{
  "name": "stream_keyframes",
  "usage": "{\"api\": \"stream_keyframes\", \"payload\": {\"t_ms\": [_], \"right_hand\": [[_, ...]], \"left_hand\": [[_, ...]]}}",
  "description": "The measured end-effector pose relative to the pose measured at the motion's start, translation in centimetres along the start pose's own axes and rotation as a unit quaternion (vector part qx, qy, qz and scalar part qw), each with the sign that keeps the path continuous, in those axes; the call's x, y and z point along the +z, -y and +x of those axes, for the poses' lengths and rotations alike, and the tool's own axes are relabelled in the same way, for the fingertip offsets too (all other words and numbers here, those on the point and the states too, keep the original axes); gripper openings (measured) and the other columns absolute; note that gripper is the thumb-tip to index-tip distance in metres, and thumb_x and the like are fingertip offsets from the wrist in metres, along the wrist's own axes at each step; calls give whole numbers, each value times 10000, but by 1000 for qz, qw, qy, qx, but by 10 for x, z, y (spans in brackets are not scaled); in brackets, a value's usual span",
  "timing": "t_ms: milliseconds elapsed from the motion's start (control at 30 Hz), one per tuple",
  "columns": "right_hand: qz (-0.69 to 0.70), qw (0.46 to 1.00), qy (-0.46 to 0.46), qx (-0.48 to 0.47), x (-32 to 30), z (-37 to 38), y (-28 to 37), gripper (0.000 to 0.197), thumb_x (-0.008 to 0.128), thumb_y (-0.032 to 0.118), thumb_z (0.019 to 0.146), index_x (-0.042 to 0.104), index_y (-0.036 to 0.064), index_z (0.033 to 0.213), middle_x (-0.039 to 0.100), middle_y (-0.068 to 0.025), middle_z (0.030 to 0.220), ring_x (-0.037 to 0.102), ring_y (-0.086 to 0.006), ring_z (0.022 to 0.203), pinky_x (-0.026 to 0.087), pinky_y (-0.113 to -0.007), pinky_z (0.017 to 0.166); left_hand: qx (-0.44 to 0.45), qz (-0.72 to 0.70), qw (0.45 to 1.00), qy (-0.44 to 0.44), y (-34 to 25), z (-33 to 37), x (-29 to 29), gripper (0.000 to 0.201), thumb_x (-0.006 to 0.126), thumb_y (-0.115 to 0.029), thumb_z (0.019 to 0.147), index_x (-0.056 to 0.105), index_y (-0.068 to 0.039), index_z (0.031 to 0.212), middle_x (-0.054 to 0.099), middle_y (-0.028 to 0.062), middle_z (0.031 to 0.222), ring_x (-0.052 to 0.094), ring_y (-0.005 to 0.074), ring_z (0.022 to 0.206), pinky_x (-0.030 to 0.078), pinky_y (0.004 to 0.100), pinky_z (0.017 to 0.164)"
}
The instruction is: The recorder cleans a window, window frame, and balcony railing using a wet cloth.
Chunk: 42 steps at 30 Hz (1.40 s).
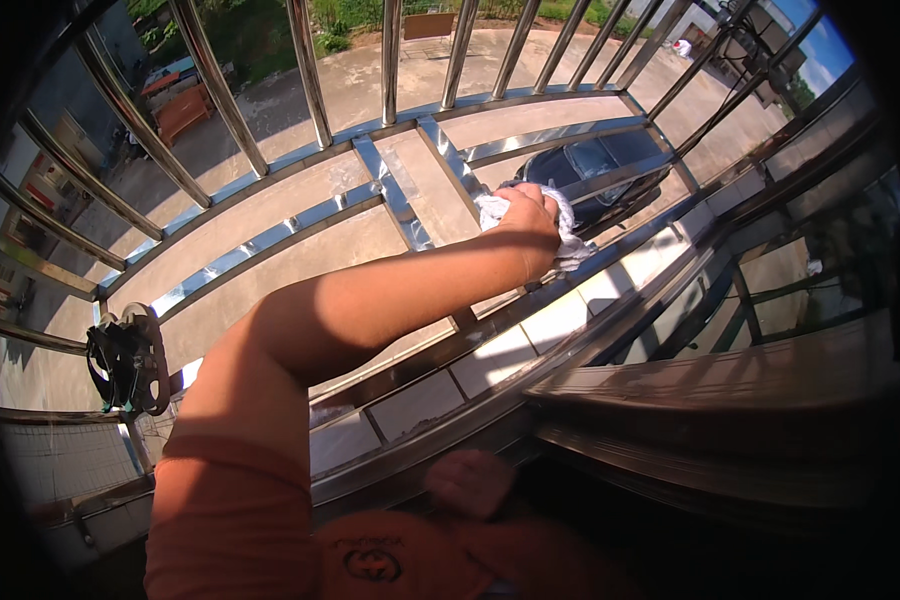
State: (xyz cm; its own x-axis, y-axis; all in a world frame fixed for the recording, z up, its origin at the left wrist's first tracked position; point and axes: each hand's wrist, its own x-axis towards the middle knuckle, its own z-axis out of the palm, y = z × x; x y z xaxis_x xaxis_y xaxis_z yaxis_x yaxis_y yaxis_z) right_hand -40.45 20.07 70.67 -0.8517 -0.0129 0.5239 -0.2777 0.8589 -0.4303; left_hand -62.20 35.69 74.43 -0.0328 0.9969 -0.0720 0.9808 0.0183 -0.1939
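Observation:
Stretched out through the window, my left arm crosses the view from lower left. My left hand (527,222) is closed on a bunched white cloth (573,250) and presses it on the shiny metal frame bars (395,190) of the window cage. Parts of the cloth stick out on both sides of the fingers. Close to my chest, in deep shade, my right hand (470,482) has its fingers curled in beside the dark window frame. Whether anything is inside that hand is hidden.
Upright metal bars (390,60) rise along the cage's outer edge. A pair of dark sandals (130,360) rests at its left end. White tiles (490,365) line the sill, beside a window pane (780,290) at right. Far below, a dark car (600,165) stands on concrete.

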Motion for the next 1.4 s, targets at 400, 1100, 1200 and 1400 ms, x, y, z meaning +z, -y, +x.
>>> {"api": "stream_keyframes", "payload": {"t_ms": [400, 1100, 1200, 1400], "right_hand": [[14, 998, -19, 66, 6, 4, 10, 272, 658, 133, 685, 644, 97, 953, 649, -27, 923, 632, -202, 864, 529, -305, 692], [-26, 988, -85, 128, 6, 8, 19, 223, 709, 116, 675, 646, 86, 887, 661, -40, 878, 636, -221, 806, 531, -312, 644], [-16, 991, -55, 124, 6, 4, 21, 230, 679, 132, 692, 646, 67, 910, 655, -66, 924, 631, -233, 849, 530, -325, 683], [-1, 998, -20, 57, 9, -8, -6, 294, 626, 162, 738, 634, 51, 1011, 637, -111, 1024, 614, -266, 959, 516, -370, 778]], "left_hand": [[-39, -193, 962, -188, -16, 121, 36, 316, 601, -238, 793, 672, -9, 1000, 597, 171, 1042, 603, 320, 936, 481, 463, 787], [191, -200, 960, -53, 35, 120, 40, 305, 673, -388, 775, 698, -100, 874, 605, 150, 781, 645, 285, 771, 512, 387, 692], [129, -255, 937, -200, 19, 70, -35, 246, 671, -312, 756, 668, -107, 893, 570, 182, 950, 619, 336, 852, 497, 419, 744], [135, -374, 889, -228, -88, 188, 0, 489, 633, -177, 726, 575, -162, 1212, 597, 140, 1121, 588, 351, 989, 501, 419, 765]]}}
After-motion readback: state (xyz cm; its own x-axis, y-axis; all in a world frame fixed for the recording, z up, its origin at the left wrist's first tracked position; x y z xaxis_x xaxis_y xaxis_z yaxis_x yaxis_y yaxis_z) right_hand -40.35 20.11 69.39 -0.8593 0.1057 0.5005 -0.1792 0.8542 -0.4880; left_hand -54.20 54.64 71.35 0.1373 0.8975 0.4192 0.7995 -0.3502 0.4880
